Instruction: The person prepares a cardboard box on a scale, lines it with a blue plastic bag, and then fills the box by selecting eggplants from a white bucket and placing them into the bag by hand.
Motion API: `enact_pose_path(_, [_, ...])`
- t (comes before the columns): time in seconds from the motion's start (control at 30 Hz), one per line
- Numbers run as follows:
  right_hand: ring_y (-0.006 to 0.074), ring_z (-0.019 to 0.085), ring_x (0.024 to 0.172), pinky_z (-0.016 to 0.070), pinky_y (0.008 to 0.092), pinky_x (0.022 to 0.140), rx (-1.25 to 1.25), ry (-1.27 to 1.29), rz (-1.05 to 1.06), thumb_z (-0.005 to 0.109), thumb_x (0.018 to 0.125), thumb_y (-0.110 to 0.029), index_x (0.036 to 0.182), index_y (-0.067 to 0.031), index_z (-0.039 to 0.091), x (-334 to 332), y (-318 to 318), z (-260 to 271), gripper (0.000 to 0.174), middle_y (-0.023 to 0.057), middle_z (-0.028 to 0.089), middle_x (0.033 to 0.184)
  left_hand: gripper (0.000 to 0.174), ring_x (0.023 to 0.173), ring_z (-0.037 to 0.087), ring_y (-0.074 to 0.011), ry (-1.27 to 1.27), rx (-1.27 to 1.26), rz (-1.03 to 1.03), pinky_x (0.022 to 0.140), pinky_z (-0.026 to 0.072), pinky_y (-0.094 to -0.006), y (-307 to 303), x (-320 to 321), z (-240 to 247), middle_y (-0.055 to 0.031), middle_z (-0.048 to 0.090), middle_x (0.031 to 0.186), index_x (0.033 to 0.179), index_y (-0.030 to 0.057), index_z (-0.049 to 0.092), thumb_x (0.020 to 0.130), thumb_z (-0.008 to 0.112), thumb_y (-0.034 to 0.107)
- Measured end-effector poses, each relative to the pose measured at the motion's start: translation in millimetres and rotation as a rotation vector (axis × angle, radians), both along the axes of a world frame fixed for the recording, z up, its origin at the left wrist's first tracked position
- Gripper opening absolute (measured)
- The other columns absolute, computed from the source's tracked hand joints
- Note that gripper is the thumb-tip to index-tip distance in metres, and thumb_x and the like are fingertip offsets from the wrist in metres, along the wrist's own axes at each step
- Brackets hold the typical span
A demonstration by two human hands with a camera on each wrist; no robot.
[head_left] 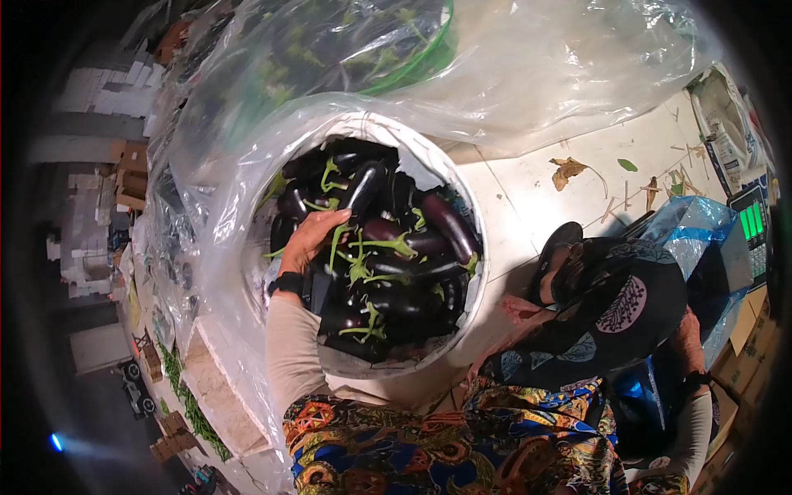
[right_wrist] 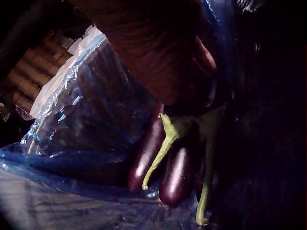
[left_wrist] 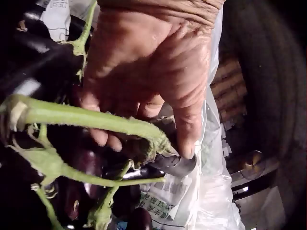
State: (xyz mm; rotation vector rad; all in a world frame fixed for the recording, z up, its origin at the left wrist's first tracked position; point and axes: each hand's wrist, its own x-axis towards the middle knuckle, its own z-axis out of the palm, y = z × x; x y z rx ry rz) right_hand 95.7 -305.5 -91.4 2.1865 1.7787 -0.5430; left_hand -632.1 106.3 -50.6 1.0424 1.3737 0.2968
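Note:
In the head view my left hand (head_left: pixel 309 239) reaches into a round white container (head_left: pixel 483 239) full of dark eggplants. Its fingers curl round one glossy eggplant (head_left: pixel 363 188) at the top of the pile. The left wrist view shows the thumb and fingers of this hand (left_wrist: pixel 144 72) about an eggplant's stem end, beside a thick green stem (left_wrist: pixel 86 117). My right hand (head_left: pixel 689 338) is down at a blue plastic bag (head_left: pixel 701 227). In the right wrist view that hand (right_wrist: pixel 148 52) is over purple eggplants (right_wrist: pixel 177 179) in the bag; its fingertips are mostly hidden in shadow.
Clear plastic sheeting (head_left: pixel 528 74) covers more eggplants in a green-rimmed container (head_left: pixel 412 73) behind. Dry leaves (head_left: pixel 568 172) lie on the pale tiled floor. A scale with a green display (head_left: pixel 751 221) stands at the right, near cardboard (head_left: pixel 747 326). Dark patterned fabric (head_left: pixel 577 330) lies between the container and the bag.

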Motion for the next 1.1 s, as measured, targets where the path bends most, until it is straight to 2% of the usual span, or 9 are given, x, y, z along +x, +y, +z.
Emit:
enact_pose_path(0.27, [0.0380, 0.055, 0.117, 0.0492, 0.0411, 0.094, 0.014, 0.040, 0.049, 0.052, 0.077, 0.008, 0.140, -0.0070, 0.040, -4, 9, 10, 0.066, 0.0165, 0.038, 0.147, 0.032, 0.078, 0.060, -0.0105, -0.228, -0.067, 0.245, 0.070, 0.0522, -0.0238, -82, -22, -1, -0.0006, 0.064, 0.092, 0.107, 0.0006, 0.064, 0.089, 0.068, 0.026])
enact_pose_path(0.37, [0.0383, 0.055, 0.117, 0.0496, 0.0416, 0.094, 0.052, 0.059, 0.091, 0.052, 0.076, 0.010, 0.138, -0.0074, 0.043, 3, 8, 1, 0.065, 0.0170, 0.041, 0.145, 0.032, 0.073, 0.059, -0.0104, -0.138, -0.012, 0.117, 0.068, 0.0495, -0.0230, -88, -19, 4, 0.0002, 0.064, 0.087, 0.107, 0.0016, 0.064, 0.088, 0.068, 0.027])
enact_pose_path(0.5, [0.0384, 0.054, 0.117, 0.0492, 0.0408, 0.095, 0.049, 0.076, 0.043, 0.054, 0.074, 0.011, 0.136, -0.0071, 0.045, -10, 14, 9, 0.065, 0.0174, 0.046, 0.140, 0.042, 0.073, 0.059, -0.0198, 0.518, 0.403, -0.141, 0.072, 0.0496, -0.0315, -94, 8, 21, -0.0063, 0.063, 0.082, 0.103, 0.0039, 0.070, 0.075, 0.078, 0.033])
enact_pose_path(0.57, [0.0384, 0.054, 0.117, 0.0490, 0.0405, 0.095, 0.069, 0.083, 0.058, 0.056, 0.072, 0.011, 0.135, -0.0068, 0.045, -6, 11, 6, 0.067, 0.0176, 0.048, 0.138, 0.049, 0.099, 0.056, -0.0332, 0.768, 0.911, -0.459, 0.086, 0.0467, -0.0411, -96, 25, 31, -0.0146, 0.061, 0.093, 0.102, 0.0056, 0.071, 0.063, 0.082, 0.032])
enact_pose_path(0.77, [0.0381, 0.053, 0.118, 0.0484, 0.0402, 0.096, 0.028, 0.088, -0.038, 0.061, 0.070, 0.010, 0.133, -0.0055, 0.048, 11, 1, -9, 0.066, 0.0179, 0.051, 0.134, 0.055, 0.105, 0.056, -0.0359, 0.594, 0.630, -0.871, 0.093, 0.0457, -0.0437, -93, 79, 20, -0.0203, 0.060, 0.105, 0.117, 0.0082, 0.064, 0.071, 0.075, 0.036])
enact_pose_path(0.87, [0.0381, 0.054, 0.117, 0.0483, 0.0403, 0.095, 0.010, 0.093, -0.068, 0.064, 0.070, 0.006, 0.130, -0.0051, 0.051, 9, 0, -8, 0.062, 0.0182, 0.052, 0.132, 0.069, 0.112, 0.055, -0.0383, 0.372, 0.955, -0.423, 0.098, 0.0435, -0.0432, -70, 85, -23, -0.0269, 0.057, 0.118, 0.130, -0.0005, 0.053, 0.077, 0.071, 0.041])
enact_pose_path(0.9, [0.0384, 0.054, 0.116, 0.0484, 0.0403, 0.095, 0.007, 0.095, -0.051, 0.065, 0.070, 0.004, 0.129, -0.0051, 0.052, 9, 0, -8, 0.061, 0.0184, 0.053, 0.131, 0.079, 0.118, 0.053, -0.0396, 0.361, 0.740, -0.257, 0.101, 0.0412, -0.0423, -51, 97, -14, -0.0295, 0.052, 0.128, 0.135, -0.0089, 0.042, 0.080, 0.068, 0.042])
enact_pose_path(0.97, [0.0389, 0.054, 0.115, 0.0487, 0.0404, 0.094, 0.008, 0.100, -0.044, 0.067, 0.071, 0.001, 0.127, -0.0051, 0.053, 8, 6, -6, 0.058, 0.0187, 0.053, 0.130, 0.081, 0.122, 0.050, -0.0401, 0.233, 0.645, 0.064, 0.103, 0.0390, -0.0426, -6, 102, -70, -0.0300, 0.050, 0.131, 0.136, -0.0094, 0.040, 0.079, 0.069, 0.040])
enact_pose_path(1.1, [0.0389, 0.055, 0.115, 0.0489, 0.0406, 0.092, 0.073, 0.133, -0.079, 0.070, 0.073, -0.007, 0.126, -0.0049, 0.054, -8, 9, 9, 0.055, 0.0187, 0.055, 0.128, 0.085, 0.125, 0.046, -0.0413, 0.560, 0.465, 0.154, 0.105, 0.0380, -0.0439, 49, 133, -127, -0.0255, 0.048, 0.134, 0.139, 0.0002, 0.037, 0.071, 0.078, 0.028])
